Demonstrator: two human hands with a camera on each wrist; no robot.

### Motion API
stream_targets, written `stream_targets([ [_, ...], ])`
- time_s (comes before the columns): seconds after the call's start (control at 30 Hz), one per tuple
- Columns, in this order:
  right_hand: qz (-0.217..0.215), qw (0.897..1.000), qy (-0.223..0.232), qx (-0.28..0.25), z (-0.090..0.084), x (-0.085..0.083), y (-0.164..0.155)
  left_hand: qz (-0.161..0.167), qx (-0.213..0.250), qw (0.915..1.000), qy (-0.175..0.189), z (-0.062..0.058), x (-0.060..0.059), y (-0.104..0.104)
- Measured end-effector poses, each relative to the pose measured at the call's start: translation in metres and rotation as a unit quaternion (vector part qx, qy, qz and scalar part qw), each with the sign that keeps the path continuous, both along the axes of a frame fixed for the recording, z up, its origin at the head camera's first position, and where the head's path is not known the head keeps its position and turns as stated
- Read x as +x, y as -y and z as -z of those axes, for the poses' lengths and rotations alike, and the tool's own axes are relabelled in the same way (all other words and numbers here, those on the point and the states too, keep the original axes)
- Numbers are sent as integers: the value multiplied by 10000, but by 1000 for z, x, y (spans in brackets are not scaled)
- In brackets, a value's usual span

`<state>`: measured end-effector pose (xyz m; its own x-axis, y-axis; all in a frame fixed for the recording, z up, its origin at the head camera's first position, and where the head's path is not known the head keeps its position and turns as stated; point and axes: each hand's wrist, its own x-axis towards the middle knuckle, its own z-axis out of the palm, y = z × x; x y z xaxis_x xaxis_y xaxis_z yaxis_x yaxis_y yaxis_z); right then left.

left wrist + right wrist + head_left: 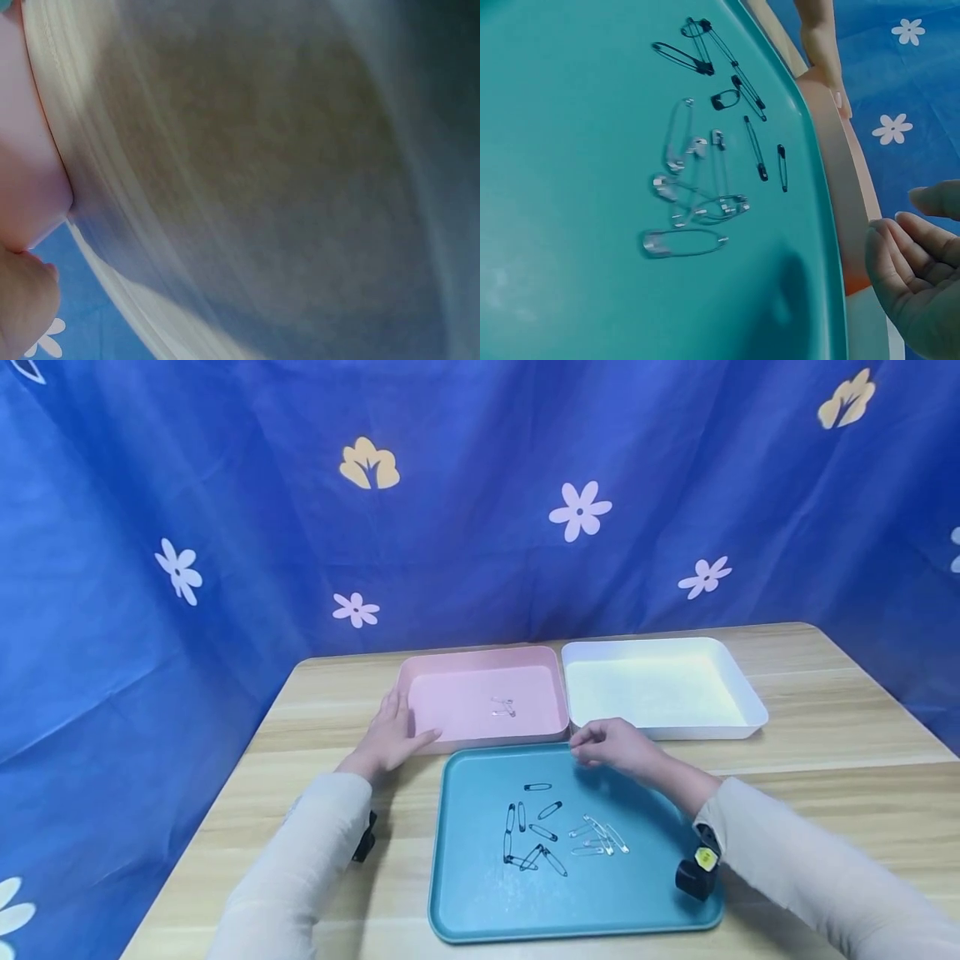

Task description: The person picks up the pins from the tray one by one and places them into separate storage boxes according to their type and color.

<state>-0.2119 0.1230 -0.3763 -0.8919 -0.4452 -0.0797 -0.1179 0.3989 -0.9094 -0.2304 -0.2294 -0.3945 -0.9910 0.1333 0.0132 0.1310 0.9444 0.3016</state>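
In the pink tray (420, 681) two silver pins (503, 707) lie sorted; white tray (738, 681) bare, black and silver pins (558, 837) remain on teal tray (465, 893); right hand (611, 745) fingers loosely curled, empty; left hand (390, 735) flat.

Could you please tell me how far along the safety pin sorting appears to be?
Barely begun: a few silver pins lie in the pink tray; the white tray looks empty. The right hand holds nothing; the left hand touches the pink tray. Black pins and more silver ones remain on the teal tray.
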Motion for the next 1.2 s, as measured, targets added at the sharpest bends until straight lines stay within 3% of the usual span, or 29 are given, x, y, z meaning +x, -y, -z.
stream_targets([
  [0.43, 27, 10000, 23, 87, 12, 22, -26, -2, -71, 10000, 67, -1, 1, 1],
  [0.93, -507, 9976, 478, -25, 25, 42, -37, -44, -79, 9999, 44, 2, 0, 0],
  [1.2, -547, 9977, 345, 222, 25, 52, -40, -9, -69, 10000, 41, 4, -3, 1],
])
